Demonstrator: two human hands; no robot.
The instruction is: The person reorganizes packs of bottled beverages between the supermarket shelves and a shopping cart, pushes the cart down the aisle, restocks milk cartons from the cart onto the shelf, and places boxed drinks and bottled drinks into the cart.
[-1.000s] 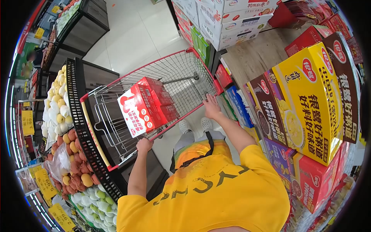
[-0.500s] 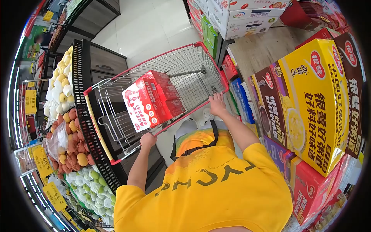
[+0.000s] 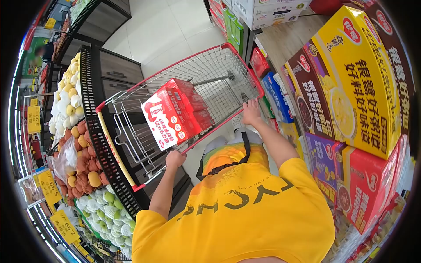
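Observation:
A metal shopping cart (image 3: 262, 91) with a red rim stands sideways in front of me. My left hand (image 3: 175, 159) is closed around the near side rim, toward the handle end. Farther along the same rim, my right hand (image 3: 251, 112) is closed on it close to the red front corner. Inside the basket rests a red and white carton pack (image 3: 175, 115), leaning between my hands and touched by neither. The cart's pale yellow handle bar (image 3: 113, 147) is at the left, beside the fruit stand.
A black-edged fruit stand (image 3: 91, 101) runs along the left, with wrapped pears (image 3: 70, 98) and green fruit in foam nets (image 3: 109, 212). On the right are stacked yellow cartons (image 3: 346, 83) and a red carton (image 3: 366, 184). White milk boxes (image 3: 269, 13) stand ahead beside the tiled floor (image 3: 162, 26).
The stacked cartons on the right have slid nearer and lower in view as I move slightly forward. Both hands keep their hold on the cart rim, and the pack stays in the basket.

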